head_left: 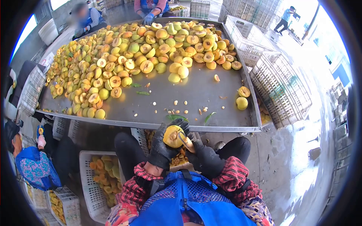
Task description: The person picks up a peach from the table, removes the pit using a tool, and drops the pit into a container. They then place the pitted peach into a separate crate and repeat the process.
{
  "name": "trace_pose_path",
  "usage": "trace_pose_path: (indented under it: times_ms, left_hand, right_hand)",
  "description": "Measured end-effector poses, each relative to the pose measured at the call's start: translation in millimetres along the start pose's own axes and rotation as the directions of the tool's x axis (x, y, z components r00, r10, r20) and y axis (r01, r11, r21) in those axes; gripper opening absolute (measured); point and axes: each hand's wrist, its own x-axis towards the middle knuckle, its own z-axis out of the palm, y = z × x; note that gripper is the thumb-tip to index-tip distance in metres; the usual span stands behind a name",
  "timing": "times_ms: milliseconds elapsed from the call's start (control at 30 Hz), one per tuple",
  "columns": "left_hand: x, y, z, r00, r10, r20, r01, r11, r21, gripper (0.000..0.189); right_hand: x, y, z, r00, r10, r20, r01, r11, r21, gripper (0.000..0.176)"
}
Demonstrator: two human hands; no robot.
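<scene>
My left hand (160,150), in a black glove, is closed around a yellow peach (171,137) just past the near edge of the metal table. In my black-gloved right hand (205,156) is a pitting knife (188,144) with a wooden handle and a curved metal loop. The loop touches the side of the peach facing my right hand; how deep it sits is hidden. Below my hands, between my knees, a container holds brownish peach pits and scraps (178,159).
Halved peaches (124,56) are heaped across the metal table (169,96), with loose kernels and leaves near its front. A white crate of peach halves (85,177) stands at my left, stacked crates (279,88) at the right. Co-workers sit at the left (36,165) and far side (152,7).
</scene>
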Motion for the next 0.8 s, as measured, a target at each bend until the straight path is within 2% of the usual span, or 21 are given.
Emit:
trace_pose_path:
  times_ms: [67,133,267,367,467,567,667,733,800]
  left_hand:
    - [0,-1,-9,0.999,0.031,-0.019,-0.030,0.997,0.065,0.055]
    - [-2,-2,-10,0.999,0.026,-0.026,-0.025,0.999,0.033,0.055]
    - [-5,-3,-15,0.999,0.003,0.048,0.000,0.998,-0.061,0.054]
    - [-5,-5,-13,0.999,0.035,0.037,-0.035,0.999,-0.020,0.051]
    - [-6,-12,-15,0.985,0.164,-0.055,-0.142,0.950,0.278,0.048]
    - [-3,-16,-14,0.990,0.126,-0.055,-0.124,0.991,0.044,0.045]
    - [2,-23,-37,0.969,0.232,-0.088,-0.194,0.930,0.311,0.044]
    - [10,-26,-68,0.951,0.309,-0.005,-0.238,0.743,0.626,0.039]
    - [8,-22,-85,0.928,0.352,0.119,-0.276,0.441,0.854,0.034]
  right_hand:
    - [3,-8,0,0.998,0.045,0.034,-0.042,0.997,-0.060,0.027]
    - [6,-14,1,0.994,0.099,0.052,-0.093,0.990,-0.110,0.027]
    - [7,-11,8,1.000,0.031,0.000,-0.031,0.991,-0.131,0.026]
    - [8,-12,9,1.000,0.019,-0.013,-0.021,0.988,-0.152,0.025]
    - [10,-13,11,0.997,0.080,0.003,-0.078,0.984,-0.162,0.025]
    - [12,-6,15,0.995,0.094,0.021,-0.089,0.980,-0.177,0.025]
    - [12,4,20,0.995,0.074,0.065,-0.060,0.979,-0.194,0.026]
    - [15,11,22,0.987,0.073,0.144,-0.042,0.978,-0.204,0.028]
    - [15,18,24,0.980,0.059,0.189,-0.018,0.977,-0.213,0.030]
